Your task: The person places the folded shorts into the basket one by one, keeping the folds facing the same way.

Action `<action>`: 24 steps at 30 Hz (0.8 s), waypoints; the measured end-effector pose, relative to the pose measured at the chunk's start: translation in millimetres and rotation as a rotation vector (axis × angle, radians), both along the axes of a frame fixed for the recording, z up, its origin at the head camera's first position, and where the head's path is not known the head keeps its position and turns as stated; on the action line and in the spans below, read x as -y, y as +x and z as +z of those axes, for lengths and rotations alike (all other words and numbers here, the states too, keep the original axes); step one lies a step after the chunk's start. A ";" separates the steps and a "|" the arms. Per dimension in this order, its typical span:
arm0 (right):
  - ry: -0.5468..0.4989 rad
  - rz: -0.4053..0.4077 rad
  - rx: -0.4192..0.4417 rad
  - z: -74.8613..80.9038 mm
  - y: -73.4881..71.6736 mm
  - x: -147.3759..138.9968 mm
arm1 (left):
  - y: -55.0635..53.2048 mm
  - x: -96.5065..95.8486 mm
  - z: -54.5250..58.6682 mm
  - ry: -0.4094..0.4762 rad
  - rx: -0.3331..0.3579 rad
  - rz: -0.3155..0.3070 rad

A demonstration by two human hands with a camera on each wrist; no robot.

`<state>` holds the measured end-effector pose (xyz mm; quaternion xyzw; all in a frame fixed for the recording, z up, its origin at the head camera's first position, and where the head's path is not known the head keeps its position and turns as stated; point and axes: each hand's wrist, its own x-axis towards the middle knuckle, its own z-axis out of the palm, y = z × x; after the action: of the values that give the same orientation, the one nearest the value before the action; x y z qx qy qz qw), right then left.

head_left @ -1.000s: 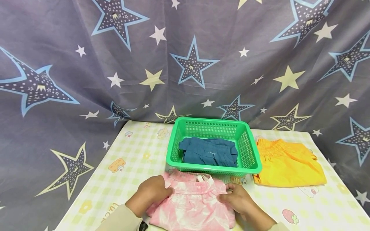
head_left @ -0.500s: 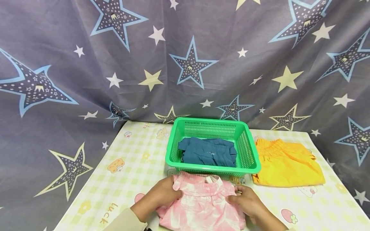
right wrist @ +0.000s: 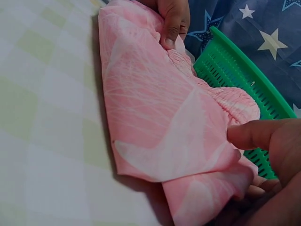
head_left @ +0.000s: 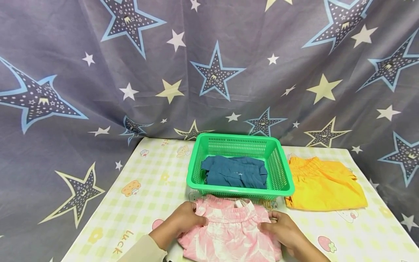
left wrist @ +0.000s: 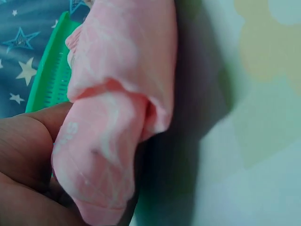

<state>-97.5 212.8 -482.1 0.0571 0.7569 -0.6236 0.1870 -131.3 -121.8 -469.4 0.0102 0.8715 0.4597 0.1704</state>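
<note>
Folded pink-and-white elastic-waist pants [head_left: 234,234] lie on the table in front of the green basket, waistband toward it. My left hand [head_left: 186,219] grips their left side, thumb on top of the cloth and fingers beneath. On the opposite side my right hand [head_left: 284,231] pinches the edge below the waistband. The right wrist view shows the pants [right wrist: 160,108] between both hands, with the left thumb on the far end. In the left wrist view, a folded end of the pants [left wrist: 101,155] sticks out beside the hand [left wrist: 28,160]. The lower hem is cut off in the head view.
A green perforated basket [head_left: 240,191] stands just beyond the pants, with a folded dark blue garment [head_left: 235,173] inside. Folded yellow elastic-waist pants [head_left: 324,185] lie to the basket's right. A checked cloth [head_left: 124,211] covers the table, and a starry curtain [head_left: 147,72] hangs behind.
Both hands have shifted the pink pants a little to the right, mostly in the first half second. The basket and the yellow pants stay where they were.
</note>
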 end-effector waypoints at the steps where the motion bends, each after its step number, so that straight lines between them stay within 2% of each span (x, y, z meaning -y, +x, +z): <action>1: -0.008 0.000 0.000 -0.1 0.2 -0.1 | 0.0 0.1 -0.2 0.003 0.002 0.002; 7: -0.027 -0.015 -0.008 -1.4 1.4 -0.5 | 0.3 0.0 -1.5 0.017 0.004 0.017; 11: -0.030 0.005 -0.006 -1.2 3.0 -0.3 | 2.6 1.3 -3.8 0.043 0.021 0.023; 16: -0.014 0.047 -0.005 0.6 4.6 1.2 | 4.9 3.3 -4.2 0.068 0.037 -0.007; 21: 0.060 0.011 -0.027 -2.4 4.5 2.5 | 6.2 4.4 -3.9 0.091 0.043 -0.032; 24: 0.055 -0.009 -0.031 -3.4 3.1 3.3 | 6.6 6.0 -4.8 0.120 0.052 -0.042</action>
<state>-94.4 209.4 -485.4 0.0559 0.7762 -0.6043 0.1711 -124.7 -127.8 -474.2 0.0270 0.8372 0.5077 0.2015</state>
